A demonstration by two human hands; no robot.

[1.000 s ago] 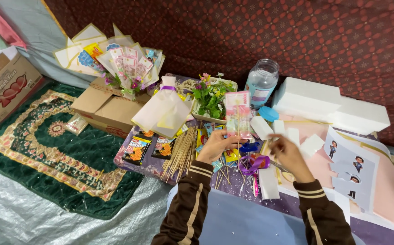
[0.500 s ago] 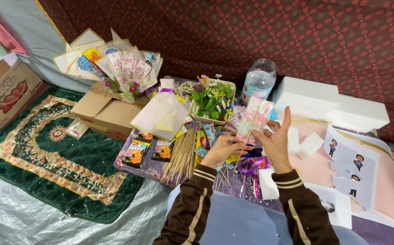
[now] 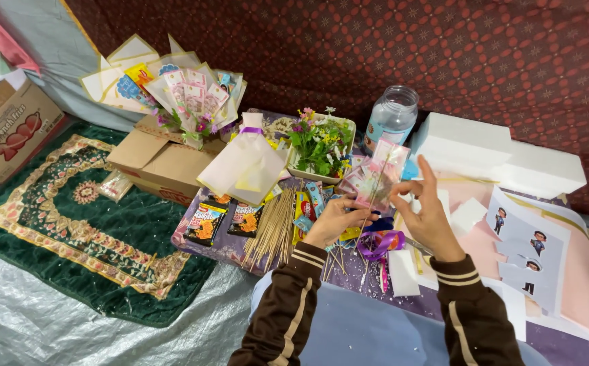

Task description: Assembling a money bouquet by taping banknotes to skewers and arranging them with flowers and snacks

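Note:
My left hand (image 3: 334, 220) grips the thin sticks of a fan of pink wrapped packets (image 3: 373, 177), held upright over the low table. My right hand (image 3: 426, 210) is raised beside the fan with fingers spread, thumb and forefinger near its right edge. Under the hands lie loose wooden skewers (image 3: 275, 228), a purple ribbon roll (image 3: 380, 243) and small snack packets (image 3: 206, 223).
A cream paper cone (image 3: 246, 165), a tray of artificial flowers (image 3: 321, 144) and a clear jar (image 3: 393, 116) stand behind. White foam blocks (image 3: 496, 154) and pink sheets (image 3: 574, 252) lie right. Cardboard boxes (image 3: 159, 163) and a green rug (image 3: 77, 220) are left.
The pink packet fan has been lifted off the table and stood upright in my left hand. My right hand rose from the table to the fan's right side and opened its fingers.

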